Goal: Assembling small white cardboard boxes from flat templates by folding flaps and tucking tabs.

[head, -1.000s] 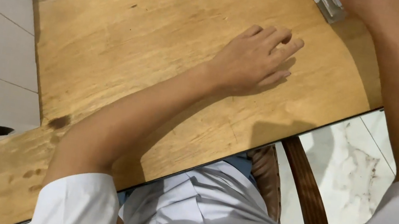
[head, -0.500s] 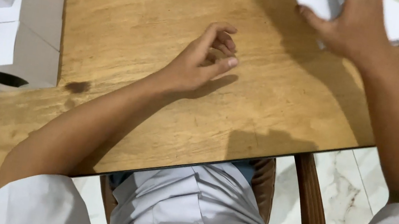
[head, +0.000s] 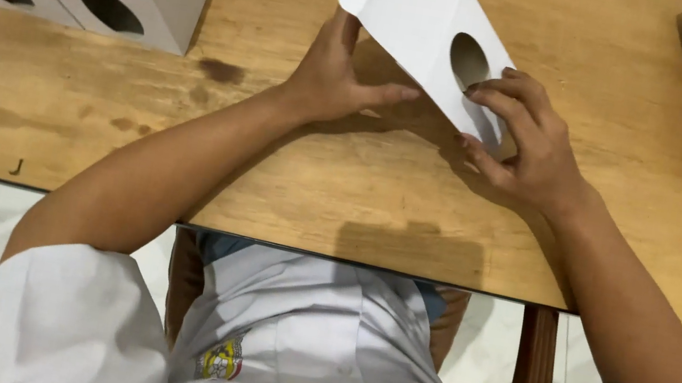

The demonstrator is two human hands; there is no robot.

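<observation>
Both hands grip 1 flat white carton blank above the wooden table: left hand fingers curled on its lower edge, right hand fingertips pinching beside its oval hole.

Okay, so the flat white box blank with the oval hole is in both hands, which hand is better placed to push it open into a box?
Probably the right hand: its fingers lie on the panel of the flat box blank beside the oval hole, free to press. The left hand grips the blank's lower edge from behind, steadying it above the wooden table.
</observation>
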